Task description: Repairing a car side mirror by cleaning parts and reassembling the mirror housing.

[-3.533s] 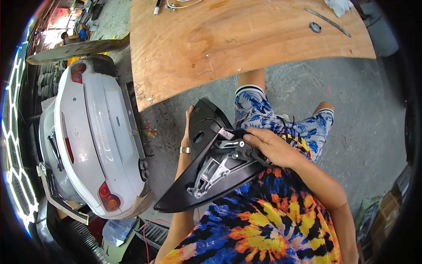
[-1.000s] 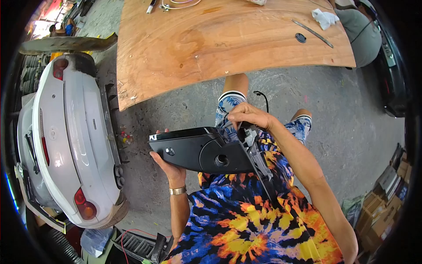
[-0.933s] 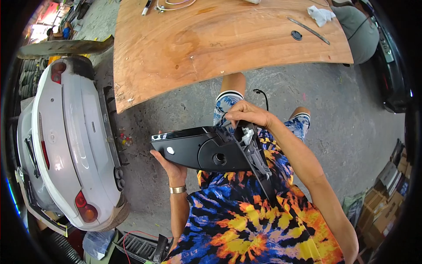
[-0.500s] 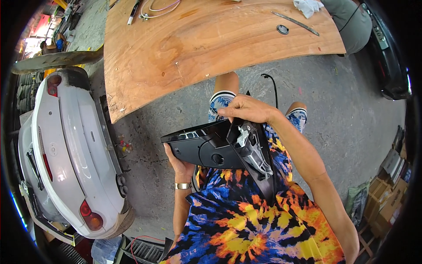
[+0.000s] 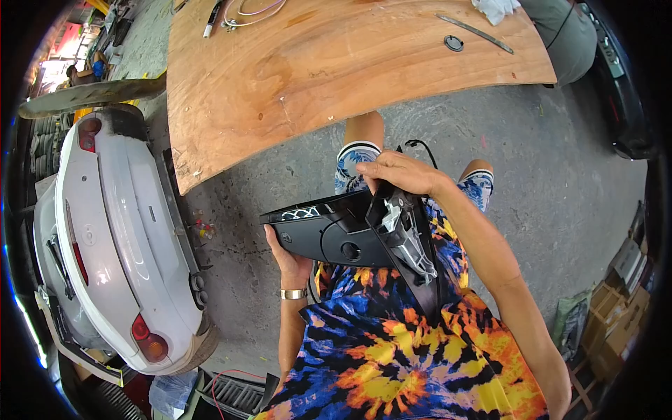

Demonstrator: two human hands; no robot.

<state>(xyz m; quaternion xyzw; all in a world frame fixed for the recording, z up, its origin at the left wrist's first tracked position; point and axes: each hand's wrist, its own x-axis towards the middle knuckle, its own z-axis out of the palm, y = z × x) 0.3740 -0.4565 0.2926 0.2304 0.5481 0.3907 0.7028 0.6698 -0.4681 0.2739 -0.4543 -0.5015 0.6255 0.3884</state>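
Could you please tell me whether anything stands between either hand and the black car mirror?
Nothing visible does: the left hand holds the black car mirror at its left end, and the right hand holds its mounting base.

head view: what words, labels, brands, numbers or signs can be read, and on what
None can be read.
Round emblem on the white car: too faint.
Pale plate on the glossy black car: too small and blurred.
Black plastic mirror housing: no lettering I can make out.
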